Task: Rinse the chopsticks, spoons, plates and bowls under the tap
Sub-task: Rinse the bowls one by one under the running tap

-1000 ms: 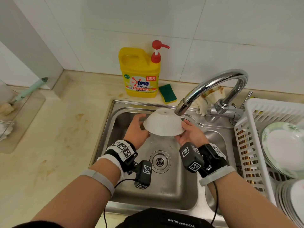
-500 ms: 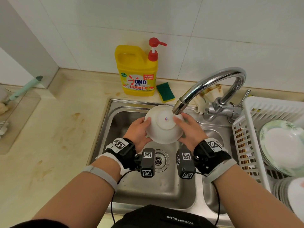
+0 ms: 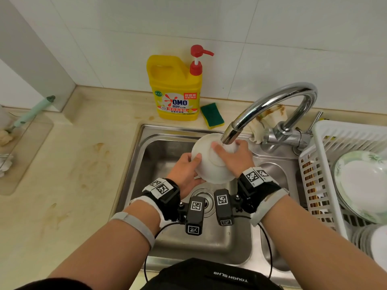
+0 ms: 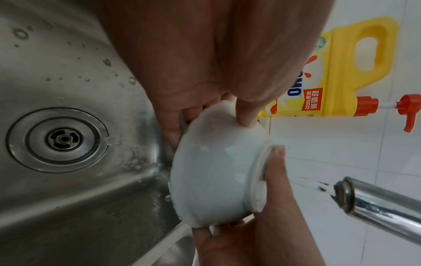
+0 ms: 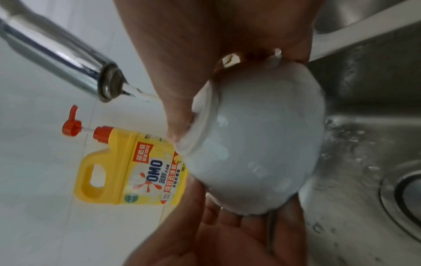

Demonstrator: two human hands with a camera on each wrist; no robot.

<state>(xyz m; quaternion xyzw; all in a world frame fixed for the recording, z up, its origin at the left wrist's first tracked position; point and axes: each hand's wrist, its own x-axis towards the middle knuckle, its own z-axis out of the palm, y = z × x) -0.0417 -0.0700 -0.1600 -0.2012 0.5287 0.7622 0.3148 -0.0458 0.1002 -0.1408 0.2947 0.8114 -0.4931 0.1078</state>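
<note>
**Now: white bowl held upside down under the running tap**

Both hands hold a white bowl [image 3: 211, 162] over the steel sink [image 3: 159, 143], its foot ring turned up toward the tap [image 3: 266, 107]. The left hand [image 3: 184, 172] grips the bowl's left rim, thumb on the outer wall. The right hand [image 3: 236, 158] curls its fingers [image 4: 276, 172] over the foot ring while gripping the right side. A thin stream leaves the spout just above them. On the tabletop at the far side stand a yellow detergent bottle [image 3: 177, 91] and a green sponge [image 3: 212, 115]. A white rack [image 3: 314, 181] on the right holds plates [image 3: 360, 183].
</note>
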